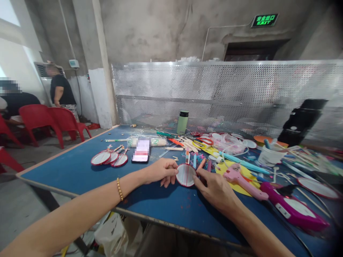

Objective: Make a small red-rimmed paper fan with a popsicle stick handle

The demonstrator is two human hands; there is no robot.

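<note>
Between my two hands is a small round white disc with a red rim and a stick handle pointing away from me. My left hand, below a gold bead bracelet, pinches its left edge. On the opposite edge, the thumb and fingers of my right hand are closed. Thin lines run across the disc's pale face. Several similar red-rimmed discs lie overlapping to the left, beside a lit phone. Small coloured sticks lie just beyond the held disc.
At right are a pink glue gun, a magenta device with cables, and a white cup of tools. Wooden sticks, scissors and a green bottle stand or lie farther back, before a perforated metal panel. People and red chairs are at left.
</note>
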